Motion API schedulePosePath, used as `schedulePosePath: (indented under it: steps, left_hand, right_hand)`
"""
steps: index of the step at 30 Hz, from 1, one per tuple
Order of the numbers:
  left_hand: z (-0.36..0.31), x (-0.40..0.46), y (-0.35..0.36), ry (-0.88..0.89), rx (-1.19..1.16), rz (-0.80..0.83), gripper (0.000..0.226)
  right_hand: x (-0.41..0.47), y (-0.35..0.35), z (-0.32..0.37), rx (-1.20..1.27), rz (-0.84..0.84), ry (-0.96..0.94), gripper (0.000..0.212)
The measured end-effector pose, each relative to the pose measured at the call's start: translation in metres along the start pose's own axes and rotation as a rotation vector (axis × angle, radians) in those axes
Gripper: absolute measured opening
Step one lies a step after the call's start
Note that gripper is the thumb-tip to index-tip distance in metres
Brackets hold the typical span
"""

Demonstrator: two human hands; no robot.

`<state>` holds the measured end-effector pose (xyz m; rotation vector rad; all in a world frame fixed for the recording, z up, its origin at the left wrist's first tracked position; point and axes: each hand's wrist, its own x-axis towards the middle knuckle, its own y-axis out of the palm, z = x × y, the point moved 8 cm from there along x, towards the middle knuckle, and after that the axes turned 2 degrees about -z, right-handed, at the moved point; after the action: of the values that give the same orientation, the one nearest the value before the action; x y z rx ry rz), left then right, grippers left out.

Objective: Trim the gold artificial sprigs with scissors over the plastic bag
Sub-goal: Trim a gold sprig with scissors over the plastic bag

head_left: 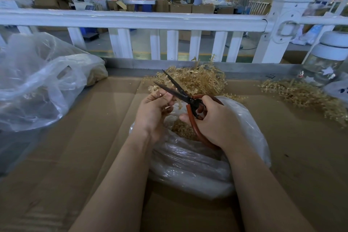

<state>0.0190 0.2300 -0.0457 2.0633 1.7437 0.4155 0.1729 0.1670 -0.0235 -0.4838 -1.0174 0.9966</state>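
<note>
While the scissors (180, 93) are gripped by the right hand (212, 118) mid-frame, blades spread, a sprig (179, 106) is pinched by the left hand (153, 111) above the bag (188, 165).

Right hand (212, 118) grips open scissors (180, 92) — over plastic bag (188, 165).

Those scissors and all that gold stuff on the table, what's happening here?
A person is trimming gold artificial sprigs. The right hand grips red-handled scissors with the blades open, while the left hand pinches a small gold sprig near them, over a plastic bag already holding gold clippings. More sprigs are piled just behind on the cardboard.
</note>
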Motion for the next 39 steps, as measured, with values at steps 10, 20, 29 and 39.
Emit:
schedulePosePath:
  steps: [10,20,29,39]
  left_hand:
    - [0.001,-0.002,0.003,-0.036,0.034,0.032,0.024]
    - [0.0,-0.005,0.008,-0.056,-0.028,0.09,0.033]
    - [0.0,-0.008,0.013,-0.02,-0.007,0.142,0.011]
    - [-0.01,-0.007,0.005,0.123,0.218,-0.005,0.024]
  right_hand:
    - [0.001,-0.006,0.002,-0.077,-0.051,-0.001,0.07]
    - [0.003,-0.005,-0.001,-0.11,-0.082,0.008,0.06]
    - [0.001,-0.007,0.001,-0.097,-0.109,0.005,0.075]
    - [0.003,-0.007,-0.003,-0.082,-0.105,0.014,0.072]
